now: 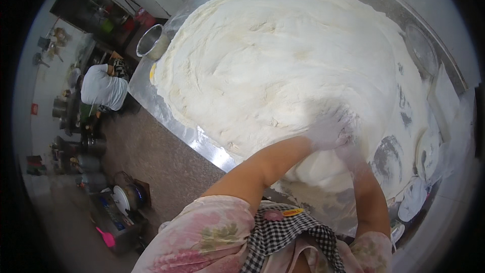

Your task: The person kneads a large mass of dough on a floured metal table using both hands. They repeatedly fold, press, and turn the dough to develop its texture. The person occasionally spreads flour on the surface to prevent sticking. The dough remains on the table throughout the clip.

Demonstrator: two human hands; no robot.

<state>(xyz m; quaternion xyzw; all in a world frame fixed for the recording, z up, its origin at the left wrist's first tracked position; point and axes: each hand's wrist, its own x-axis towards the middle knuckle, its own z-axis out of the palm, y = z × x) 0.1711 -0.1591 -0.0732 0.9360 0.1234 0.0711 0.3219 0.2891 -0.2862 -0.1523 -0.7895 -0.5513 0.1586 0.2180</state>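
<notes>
A huge, flat mass of pale floured dough (265, 57) covers most of the metal worktable (151, 98). Both my hands are white with flour and lie close together at its near edge. My left hand (327, 132) and my right hand (348, 148) overlap at the fingers, pressing on the floury surface; which arm leads to which fingers is hard to tell. Just below them bulges a smooth rounded fold of dough (322, 167). The fingertips are blurred and partly hidden in flour, so their grip does not show.
A metal pot (153, 42) stands at the table's left corner. A round sieve (421, 50) leans at the right rim, with a plate (427, 151) nearer. A person in a white shirt (104, 86) bends beyond the table at left. A pot with a white lid (121, 199) is at lower left.
</notes>
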